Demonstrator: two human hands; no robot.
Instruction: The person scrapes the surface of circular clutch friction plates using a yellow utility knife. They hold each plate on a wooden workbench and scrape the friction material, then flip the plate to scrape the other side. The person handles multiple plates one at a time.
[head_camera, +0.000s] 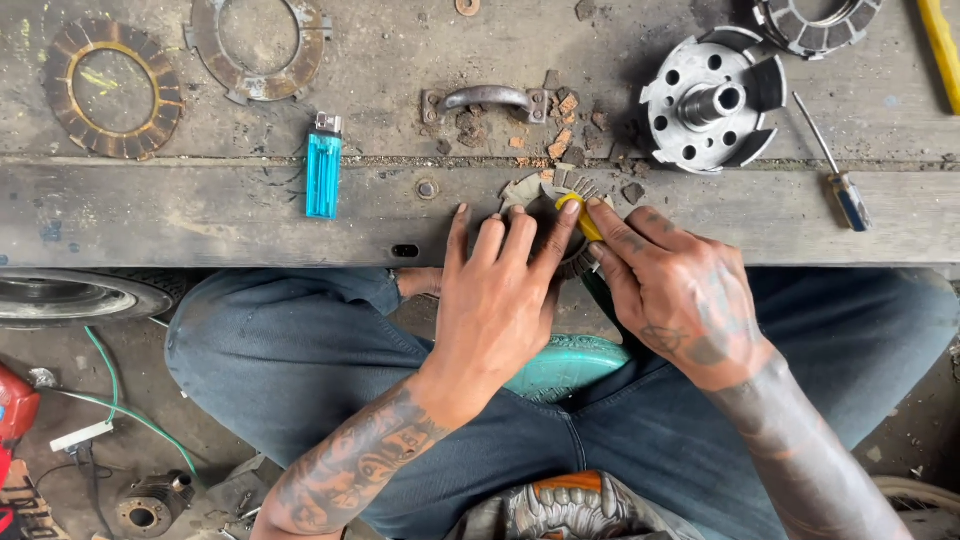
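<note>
Hands work at the worktop (200, 215) front edge: left hand (497, 300) lies flat, fingers spread, steadying a toothed disc (572, 262); right hand (672, 290) pinches a yellow-handled tool (578, 213) against it. Further prying likely demands firm bracing.

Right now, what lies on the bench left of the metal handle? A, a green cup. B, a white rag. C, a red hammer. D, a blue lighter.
D: a blue lighter lies on the bench, left of the metal handle.
</note>
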